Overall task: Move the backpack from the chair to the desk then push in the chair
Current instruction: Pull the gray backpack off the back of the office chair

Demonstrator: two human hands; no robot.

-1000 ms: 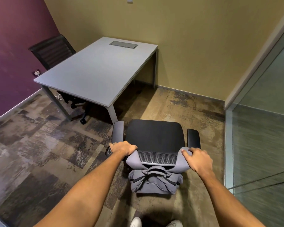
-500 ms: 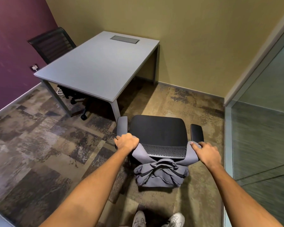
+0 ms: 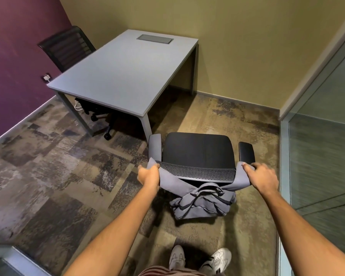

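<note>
A black office chair [image 3: 197, 148] with grey armrests stands on the carpet just right of the desk's near corner, its seat bare. A grey backpack [image 3: 203, 202] hangs behind the mesh backrest [image 3: 195, 172], with its grey shoulder parts wrapped over both top corners. My left hand [image 3: 148, 174] is closed around the left corner, over the grey fabric. My right hand [image 3: 262, 177] clasps the right corner the same way. The grey desk [image 3: 124, 72] stands ahead and to the left, its top bare except for a cable flap [image 3: 154, 38].
A second black chair [image 3: 68, 47] sits behind the desk against the purple wall, its wheeled base under the desk. A glass partition [image 3: 323, 156] runs close along the right. My white shoes [image 3: 199, 257] are behind the chair. Patterned carpet lies open to the left.
The chair has rolled forward toward the desk with me stepping behind it. Both hands keep the same grip on the backrest corners.
</note>
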